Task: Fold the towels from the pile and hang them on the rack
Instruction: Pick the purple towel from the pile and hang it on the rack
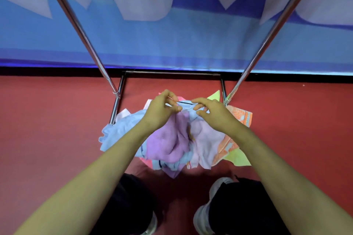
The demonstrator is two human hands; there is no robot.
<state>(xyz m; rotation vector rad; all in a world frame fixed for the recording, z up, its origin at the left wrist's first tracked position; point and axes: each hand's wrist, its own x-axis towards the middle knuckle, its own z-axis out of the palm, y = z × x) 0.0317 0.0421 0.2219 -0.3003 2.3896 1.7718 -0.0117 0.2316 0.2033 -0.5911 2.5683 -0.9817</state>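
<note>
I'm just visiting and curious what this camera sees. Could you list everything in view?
floor: red, underneath everything.
rack: one, shiny metal; two slanted poles, low frame on the floor.
banner: one, blue with white shapes; behind the rack.
towel pile: one heap, number of towels unclear; blue, purple, pink, orange, yellow-green; at the rack's base.
light-blue towel: one, dark-striped edge; atop the pile.
shoes: two, pale grey; bottom edge.
left hand: one; pinches the light-blue towel.
right hand: one; pinches the same towel.

The red floor (57, 120) carries the towel pile (166, 145) (pastel, crumpled) between the base bars of the rack (116, 105).
</note>
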